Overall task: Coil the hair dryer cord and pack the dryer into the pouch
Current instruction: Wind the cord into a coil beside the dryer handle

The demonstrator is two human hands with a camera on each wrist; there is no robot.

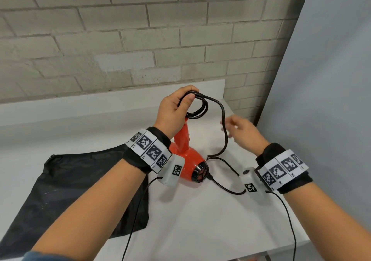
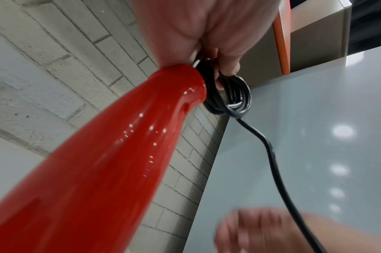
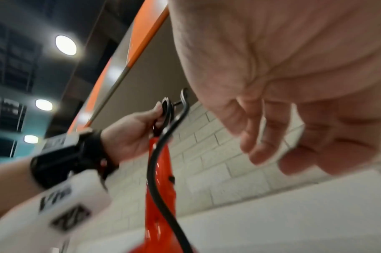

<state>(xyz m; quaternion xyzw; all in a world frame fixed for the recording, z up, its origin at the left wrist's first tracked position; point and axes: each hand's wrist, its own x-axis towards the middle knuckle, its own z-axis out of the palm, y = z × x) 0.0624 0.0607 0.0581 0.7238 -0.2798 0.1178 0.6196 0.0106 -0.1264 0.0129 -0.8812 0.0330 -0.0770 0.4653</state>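
Left hand [image 1: 174, 108] holds the top of the red hair dryer [image 1: 185, 156] handle with its fingers [image 2: 229, 63] curled round a small stack of cord coils [image 1: 197, 108], clamped against the handle end. The dryer stands nozzle-down on the white tabletop [image 1: 200, 220], handle tilted up and away. Right hand [image 1: 243, 132] is just right of the loose cord [image 1: 224, 132], fingers [image 3: 260, 137] apart and loosely bent, holding nothing; motion blur on it.

The loose cord drops from the coils, bends at the tabletop near the dryer nozzle, then runs right toward the right wrist. The black pouch [image 1: 70, 190] lies flat on the near left, partly under the left forearm.

Risks, as a judgement: the coils are pinned by only a few fingers, so a tug from the right hand could spring them open. The remaining cord has a sharp kink at the tabletop and may twist or snag near the nozzle when drawn up. The dryer stands on its nozzle only and could tip if the left hand loosens.

Hard to tell: the coil count, the plug end (hidden near the right wrist unit), whether the pouch is unzipped, and whether the right fingertips touch the cord. A thin black wire near the nozzle may belong to a wrist unit.
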